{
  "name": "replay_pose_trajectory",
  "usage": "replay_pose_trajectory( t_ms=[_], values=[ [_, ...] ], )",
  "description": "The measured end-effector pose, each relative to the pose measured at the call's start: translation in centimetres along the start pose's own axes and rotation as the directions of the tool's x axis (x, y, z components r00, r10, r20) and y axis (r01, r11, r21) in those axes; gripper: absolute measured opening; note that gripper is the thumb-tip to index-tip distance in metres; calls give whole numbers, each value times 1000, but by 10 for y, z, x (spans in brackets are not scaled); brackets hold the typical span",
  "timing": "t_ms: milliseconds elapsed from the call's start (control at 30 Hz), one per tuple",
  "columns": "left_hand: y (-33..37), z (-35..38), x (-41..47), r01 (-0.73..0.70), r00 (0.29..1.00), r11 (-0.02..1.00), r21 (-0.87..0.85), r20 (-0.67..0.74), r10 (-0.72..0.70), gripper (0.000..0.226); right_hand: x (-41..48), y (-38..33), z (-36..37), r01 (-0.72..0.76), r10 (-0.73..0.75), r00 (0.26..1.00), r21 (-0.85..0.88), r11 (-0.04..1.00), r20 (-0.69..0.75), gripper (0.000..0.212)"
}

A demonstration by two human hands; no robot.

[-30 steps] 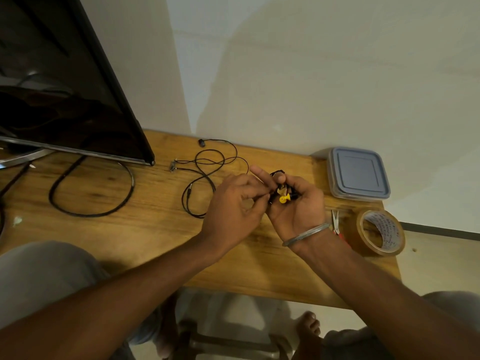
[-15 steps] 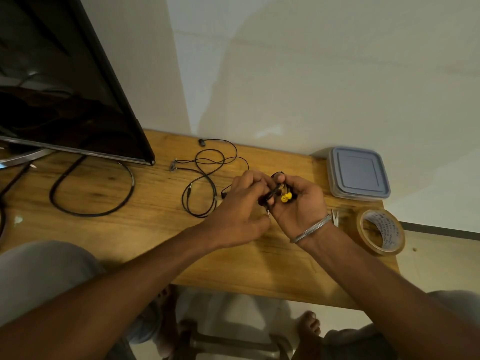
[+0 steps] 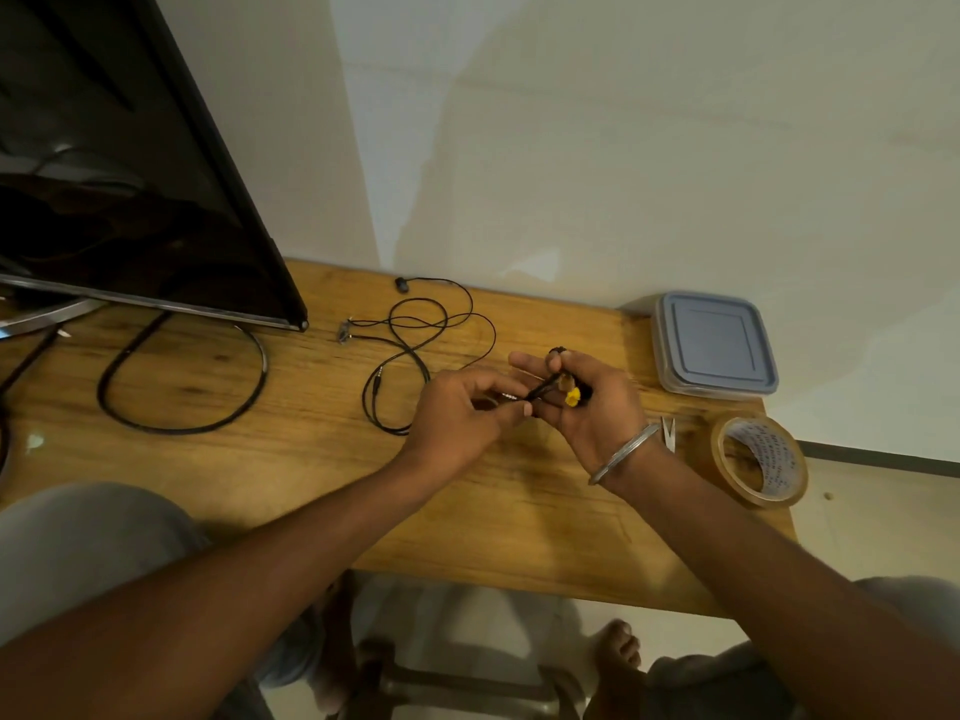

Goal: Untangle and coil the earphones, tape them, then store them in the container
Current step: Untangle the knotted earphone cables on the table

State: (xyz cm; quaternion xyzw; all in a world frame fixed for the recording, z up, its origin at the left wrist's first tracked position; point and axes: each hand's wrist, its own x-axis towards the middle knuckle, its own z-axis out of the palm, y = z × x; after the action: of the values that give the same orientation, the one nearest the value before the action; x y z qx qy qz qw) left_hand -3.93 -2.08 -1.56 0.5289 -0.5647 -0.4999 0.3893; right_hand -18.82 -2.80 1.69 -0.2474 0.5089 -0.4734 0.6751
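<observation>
Black earphones with a yellow bud (image 3: pixel 573 397) sit bundled in the right hand (image 3: pixel 602 420), which is palm-up over the wooden table (image 3: pixel 311 459) with its fingers curled round them. The left hand (image 3: pixel 457 418) pinches their plug end. One second earphone set (image 3: pixel 380 377) lies loose behind them. To the right are one lidded container (image 3: pixel 714 350) and one tape roll (image 3: pixel 774 459), its print unreadable.

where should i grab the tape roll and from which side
Pinch the tape roll by its ring wall, fingers inside the open core and thumb outside, coming from above on its near side. The core faces up, and the scissors lie close on its left, so a hand has less room there.
</observation>
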Motion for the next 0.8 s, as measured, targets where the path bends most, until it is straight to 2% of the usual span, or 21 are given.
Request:
replay_pose_trajectory(
  t_ms=[33,67,100,133,167,200,300,333,400,467,533,667,800],
  values=[
    [-1,0,0,78,997,997,3,26,-78,14,0,2,-2,92,-92,996,-233,968,10,30],
    [-3,0,0,117,991,993,32,63,-119,12,1,5,-5,224,-214,974,-521,824,81,30],
    [-7,-1,-1,110,989,989,96,90,-118,8,1,9,-8,350,-278,934,-739,577,225,29],
    [-10,-1,-3,79,989,983,167,114,-98,7,1,16,-11,432,-256,897,-842,324,361,29],
    [-13,-1,-4,54,986,966,253,137,-91,11,0,23,-14,475,-187,873,-871,121,450,32],
    [-16,-2,-6,43,980,938,345,169,-107,14,-1,29,-16,496,-107,863,-868,-3,494,34],
    [-18,-8,-1,41,970,818,574,175,-171,16,-4,37,-16,535,-45,820,-793,-292,570,28],
    [-17,-11,2,49,979,810,584,135,-156,18,-3,37,-16,542,-46,805,-764,-349,592,27],
    [-11,-14,6,44,991,872,488,92,-101,19,-3,37,-15,532,-13,803,-726,-435,596,33],
    [-7,-13,6,-10,988,919,393,146,-52,21,-3,43,-16,541,46,803,-696,-472,594,43],
    [-10,-10,2,-42,983,918,394,180,-32,28,-5,47,-16,552,103,807,-679,-485,582,46],
    [-20,-12,2,-34,984,925,380,173,-35,33,-5,46,-16,544,105,812,-680,-491,574,50],
    [-24,-13,4,-81,973,891,446,230,-27,32,-5,46,-17,563,140,812,-697,-444,566,56]
  ],
)
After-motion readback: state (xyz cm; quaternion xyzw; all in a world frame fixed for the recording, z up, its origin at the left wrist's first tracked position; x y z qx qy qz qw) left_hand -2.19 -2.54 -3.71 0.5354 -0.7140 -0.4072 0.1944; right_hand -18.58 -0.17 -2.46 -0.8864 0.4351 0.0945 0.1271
